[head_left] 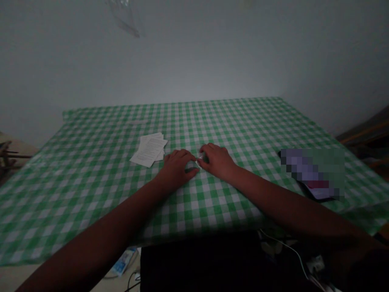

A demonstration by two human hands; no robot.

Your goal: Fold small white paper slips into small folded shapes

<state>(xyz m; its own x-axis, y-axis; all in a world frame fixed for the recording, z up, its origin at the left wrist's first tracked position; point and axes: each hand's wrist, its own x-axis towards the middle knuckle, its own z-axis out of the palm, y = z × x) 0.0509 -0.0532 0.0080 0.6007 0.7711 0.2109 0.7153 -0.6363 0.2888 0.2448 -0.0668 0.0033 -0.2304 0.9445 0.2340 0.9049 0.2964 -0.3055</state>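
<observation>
1. Small translucent item (pixel 200 157) sits between both hands, at their fingertips.
2. Left hand (pixel 178 168) and right hand (pixel 217 161) are half-curled, palms down, fingertips meeting at it; how firmly they hold it is hard to tell.
3. Printed paper sheets (pixel 148 150) lie left of the left hand, a pixelated phone (pixel 313 174) right of the right hand, both on a green gingham tablecloth (pixel 243 121).

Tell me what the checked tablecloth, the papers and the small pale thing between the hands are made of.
The tablecloth looks like thin plastic or oilcloth, with a faint sheen and stiff folds. The papers look like matte, printed white paper. The small pale item looks glossy, perhaps clear plastic, but too small to tell.
</observation>
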